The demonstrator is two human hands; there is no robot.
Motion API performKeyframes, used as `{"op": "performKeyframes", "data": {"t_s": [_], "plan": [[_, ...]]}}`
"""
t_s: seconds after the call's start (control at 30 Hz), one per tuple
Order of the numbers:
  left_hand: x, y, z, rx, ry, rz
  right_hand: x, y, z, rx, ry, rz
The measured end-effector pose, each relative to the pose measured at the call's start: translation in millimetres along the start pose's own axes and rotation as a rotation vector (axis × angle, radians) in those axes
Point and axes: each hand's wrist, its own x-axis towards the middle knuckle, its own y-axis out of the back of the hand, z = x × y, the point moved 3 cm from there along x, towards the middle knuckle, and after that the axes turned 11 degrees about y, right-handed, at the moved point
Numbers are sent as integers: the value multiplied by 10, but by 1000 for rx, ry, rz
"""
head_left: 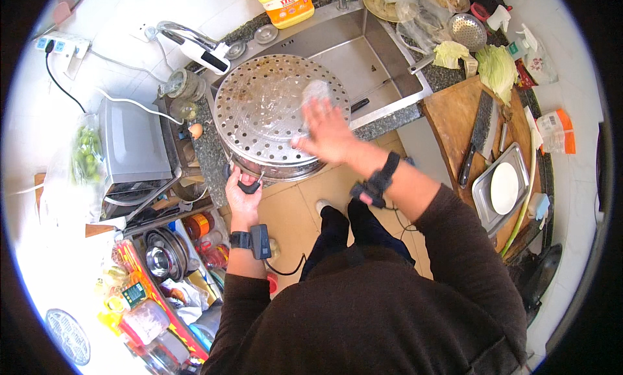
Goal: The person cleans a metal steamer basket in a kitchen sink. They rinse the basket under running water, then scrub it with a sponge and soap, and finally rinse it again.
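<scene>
A round metal steamer pot [277,172] rests over the left part of the sink, its perforated base [272,107] facing up. White streaks and brown stains mark that surface. My left hand [243,192] grips a black side handle [249,186] at the pot's near edge. On the right part of the perforated base lies my right hand [326,131], pressing a pale scrubbing pad or cloth [315,90] under its fingertips. What the pad is made of cannot be made out.
The steel sink [426,89] has a faucet [194,44] at its left. A cutting board [445,112] at the right bears a cleaver [479,131], cabbage leaves [496,68] and a metal tray [506,190]. A microwave oven [136,136] and an eggshell [195,130] are at the left.
</scene>
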Motion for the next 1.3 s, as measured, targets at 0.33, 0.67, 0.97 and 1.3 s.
{"op": "performKeyframes", "data": {"t_s": [0.33, 0.67, 0.97, 1.3], "plan": [[-76, 420, -42, -54, 65, 83, 151, 56, 374, -35, -190, -34], [-236, 641, 104, -38, 96, 287, 353, -71, 29, -130, -122, -60], [156, 1180, 380, 52, 190, 110, 465, -185, -4, -85, 66, -273], [429, 1312, 564, 70, 237, 166, 567, -247, -214, -132, 131, -305]]}}
